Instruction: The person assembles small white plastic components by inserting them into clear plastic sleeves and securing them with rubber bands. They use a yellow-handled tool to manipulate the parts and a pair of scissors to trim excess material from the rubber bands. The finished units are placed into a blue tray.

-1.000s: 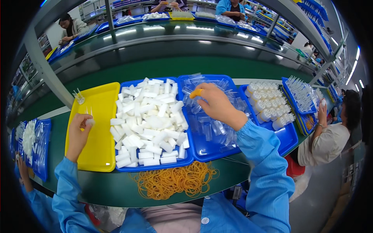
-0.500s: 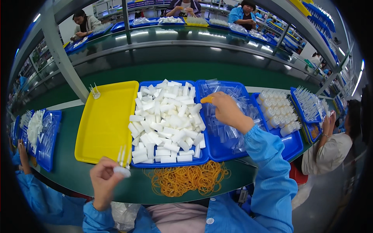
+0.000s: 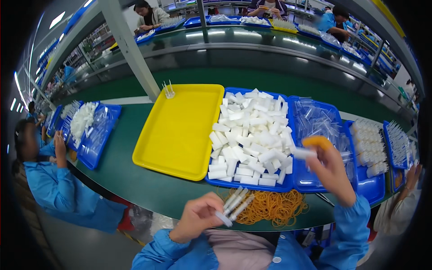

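Observation:
My left hand (image 3: 196, 218) pinches a small white round base with upright prongs (image 3: 235, 201), held above the table's front edge. Sleeve-like pale pieces seem to sit on its prongs. My right hand (image 3: 333, 168), an orange finger cot on one finger, grips a blurred whitish oblong piece (image 3: 305, 153); its exact kind cannot be made out. That hand hovers over the blue tray of clear plastic sleeves (image 3: 310, 117), close to the heaped white foam-like blocks (image 3: 254, 135). Orange rubber bands (image 3: 281, 208) lie in a pile beside my left hand's piece.
A yellow tray (image 3: 175, 135) stands on the left, one pronged base (image 3: 168, 91) at its far corner. Right of the sleeves, another blue tray (image 3: 371, 186) carries rows of whitish assembled pieces. A metal post (image 3: 128, 49) rises behind. Co-workers sit on both sides and opposite.
The whole view has swung left, so the trays appear further right. My left hand's base has tilted, its prongs now pointing right. My right hand has drawn nearer, now with a whitish piece.

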The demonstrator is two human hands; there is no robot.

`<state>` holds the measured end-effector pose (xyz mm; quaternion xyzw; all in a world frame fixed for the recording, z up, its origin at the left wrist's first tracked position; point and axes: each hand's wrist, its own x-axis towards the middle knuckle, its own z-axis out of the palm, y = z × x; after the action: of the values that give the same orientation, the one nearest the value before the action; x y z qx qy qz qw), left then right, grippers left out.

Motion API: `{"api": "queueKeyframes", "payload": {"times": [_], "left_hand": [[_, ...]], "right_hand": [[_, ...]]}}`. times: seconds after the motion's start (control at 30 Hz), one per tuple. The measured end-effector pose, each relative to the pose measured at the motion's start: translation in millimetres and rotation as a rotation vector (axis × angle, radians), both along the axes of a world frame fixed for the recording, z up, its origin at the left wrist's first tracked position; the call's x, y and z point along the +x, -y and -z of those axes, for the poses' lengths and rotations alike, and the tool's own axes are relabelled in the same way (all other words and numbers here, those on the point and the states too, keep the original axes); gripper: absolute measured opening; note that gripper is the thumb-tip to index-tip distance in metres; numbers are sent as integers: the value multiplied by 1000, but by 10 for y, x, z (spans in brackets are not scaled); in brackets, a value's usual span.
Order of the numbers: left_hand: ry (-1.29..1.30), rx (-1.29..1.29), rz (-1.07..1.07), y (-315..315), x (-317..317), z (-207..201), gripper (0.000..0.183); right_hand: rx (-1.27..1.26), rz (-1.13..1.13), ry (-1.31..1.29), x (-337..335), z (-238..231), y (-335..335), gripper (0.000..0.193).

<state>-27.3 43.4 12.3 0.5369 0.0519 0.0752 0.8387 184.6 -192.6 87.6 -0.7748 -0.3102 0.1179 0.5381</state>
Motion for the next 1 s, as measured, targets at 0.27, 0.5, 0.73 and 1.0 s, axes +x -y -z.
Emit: {"api": "queueKeyframes", "payload": {"times": [0.27,0.5,0.73,1.0], "left_hand": [[142,54,283,183,40,1,25],[117,164,320,363,97,-19,25],[89,220,369,373,132,13,24],[89,261,426,368,197,74,24]], "right_hand": [[455,90,-380,-1043,354,406,15],[605,274,-602,-1097,690,228,20],[560,265,-648,-1079,693,204,19],[561,128,-712,-1105,722,194,16]]}}
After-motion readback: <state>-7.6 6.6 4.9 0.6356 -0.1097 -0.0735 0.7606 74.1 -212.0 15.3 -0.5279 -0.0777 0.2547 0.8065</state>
